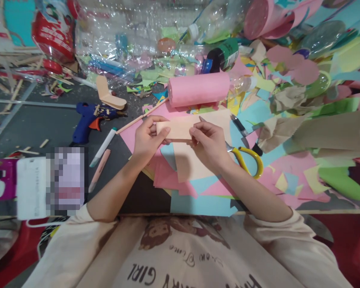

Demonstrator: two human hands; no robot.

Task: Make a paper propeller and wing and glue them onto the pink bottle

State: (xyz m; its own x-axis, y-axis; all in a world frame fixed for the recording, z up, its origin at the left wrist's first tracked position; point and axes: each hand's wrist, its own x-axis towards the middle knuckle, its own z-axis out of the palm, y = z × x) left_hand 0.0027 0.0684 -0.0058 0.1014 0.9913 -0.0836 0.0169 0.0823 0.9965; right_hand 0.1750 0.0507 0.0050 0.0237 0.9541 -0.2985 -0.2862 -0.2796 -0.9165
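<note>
A strip of pale peach paper is stretched level between my two hands above the paper-strewn table. My left hand pinches its left end, thumb on top. At the right end my right hand grips it between thumb and fingers. Below lies a larger peach sheet, partly in shadow. Just beyond the strip, a bottle wrapped in pink paper rests on its side. Yellow-handled scissors lie to the right of my right wrist, their blades mostly hidden. A folded peach paper piece sits farther left.
On the left lie a blue glue gun, a white marker, a peach marker and a white power bank. Plastic bottles crowd the back. Coloured paper scraps and a black pen are at right.
</note>
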